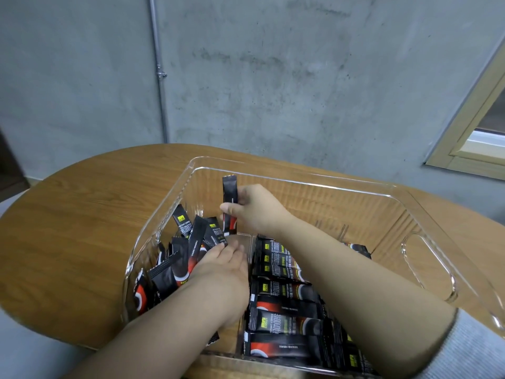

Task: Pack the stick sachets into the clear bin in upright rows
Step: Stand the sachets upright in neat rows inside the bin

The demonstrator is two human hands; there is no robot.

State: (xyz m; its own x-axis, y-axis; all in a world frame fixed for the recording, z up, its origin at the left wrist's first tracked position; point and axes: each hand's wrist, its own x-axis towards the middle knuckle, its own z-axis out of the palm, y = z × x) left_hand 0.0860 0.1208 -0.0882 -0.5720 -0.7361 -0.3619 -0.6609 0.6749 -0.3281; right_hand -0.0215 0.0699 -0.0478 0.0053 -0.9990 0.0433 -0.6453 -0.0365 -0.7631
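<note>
The bin (426, 203) on the table (82, 203) holds a partial upright row (188, 242) at left; a flat stack (287, 305) remains unsorted. Left hand (221, 269), fingers straight, braces the row; right hand (254, 209) pinches one sachet (229, 203) upright.

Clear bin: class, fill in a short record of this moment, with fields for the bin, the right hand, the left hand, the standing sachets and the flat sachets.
bin: clear bin on wooden table
right hand: right hand pinches one sachet upright
left hand: left hand flat against leaning sachets, bin's left side
flat sachets: stack of sachets lying flat, bin's middle
</note>
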